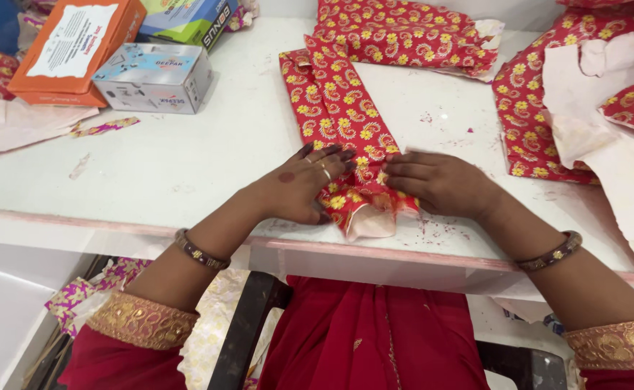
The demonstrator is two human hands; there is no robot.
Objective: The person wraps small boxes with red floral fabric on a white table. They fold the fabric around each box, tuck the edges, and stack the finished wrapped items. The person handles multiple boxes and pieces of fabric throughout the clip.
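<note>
Honestly, the risky bit is how close this sits to the front edge of the worktop (187,162). I've got both palms flat on the near end of the long red flowered paper strip (335,101), my left hand (299,188) and right hand (436,180) spread open and pressing down, fingertips almost meeting over the fold, not gripping anything. The folded end with its pale underside pokes out right at the lip, so if I ease off one side I reckon the crease could spring open or go crooked, and the paper may slide off into my lap. It's thin stuff too, so pushing too hard there might tear it.

Around me: more of the same red paper in a folded stack (404,32) at the far edge, loose sheets (541,115) piled along the right edge, and an orange box (75,47) plus a grey box (154,76) in the far left corner. Nothing actually blocks my hands; the right-hand pile is just a bit near.
</note>
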